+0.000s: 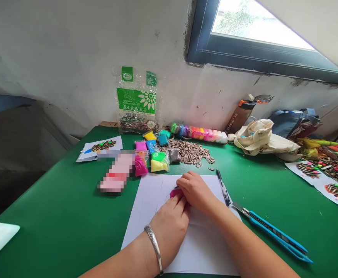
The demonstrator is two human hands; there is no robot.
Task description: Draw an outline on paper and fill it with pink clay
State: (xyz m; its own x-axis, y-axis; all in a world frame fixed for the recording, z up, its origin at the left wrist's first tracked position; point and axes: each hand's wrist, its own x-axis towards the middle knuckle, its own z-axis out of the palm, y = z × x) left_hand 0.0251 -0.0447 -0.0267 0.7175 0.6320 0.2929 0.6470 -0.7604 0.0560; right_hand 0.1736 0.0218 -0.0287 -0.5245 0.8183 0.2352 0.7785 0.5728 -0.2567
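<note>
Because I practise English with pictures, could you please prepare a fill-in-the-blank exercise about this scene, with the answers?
1. The left hand and right hand meet around a pink piece, above a white sheet of ____.
2. The bangle is on the ____ wrist.
3. The table is ____.
4. The cutter handle is mainly ____.

Missing words: paper; left; green; blue.

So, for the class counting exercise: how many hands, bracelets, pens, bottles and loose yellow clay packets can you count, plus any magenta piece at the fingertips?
Hands: 2 (left hand, right hand)
Silver bracelet: 1
Black pen: 1
Water bottle: 1
Loose yellow clay packets: 2
Magenta piece: 1
Total: 8
</note>
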